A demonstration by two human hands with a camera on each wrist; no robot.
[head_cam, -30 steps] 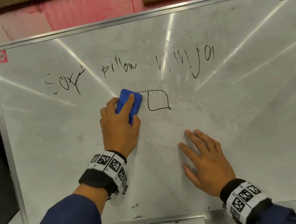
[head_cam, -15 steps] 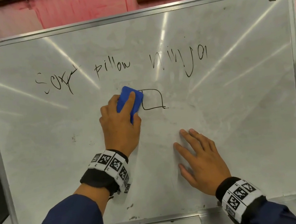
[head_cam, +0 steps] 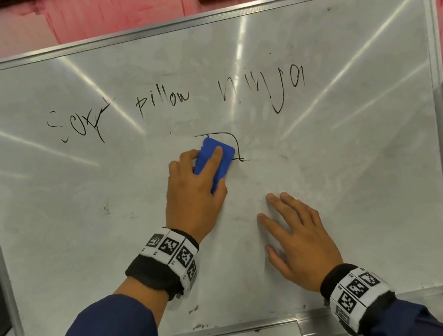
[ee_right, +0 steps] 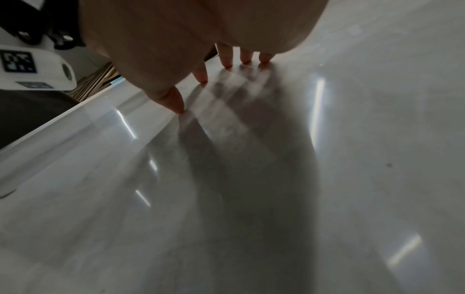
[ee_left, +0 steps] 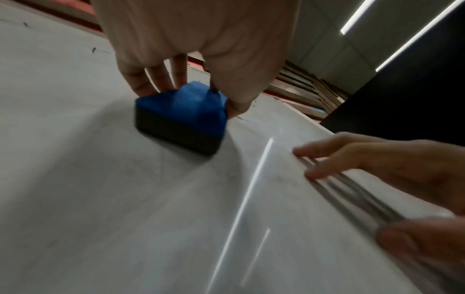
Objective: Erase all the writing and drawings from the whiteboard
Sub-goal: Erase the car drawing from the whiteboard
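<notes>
Our left hand [head_cam: 194, 196] has its grip closed around the blue eraser [head_cam: 215, 161], pressed on the whiteboard [head_cam: 357, 178] over the drawing [head_cam: 232, 143]; our right hand [head_cam: 302, 241] lies flat, grip open.

A white, metal-framed whiteboard [head_cam: 370, 176] carries everything here. Against it a blue block eraser [head_cam: 215, 163] is pressed near the middle, over a black line drawing [head_cam: 235, 144], below black handwritten words [head_cam: 175, 100]; lower right of the eraser, a flat hand [head_cam: 301, 239] rests.
</notes>
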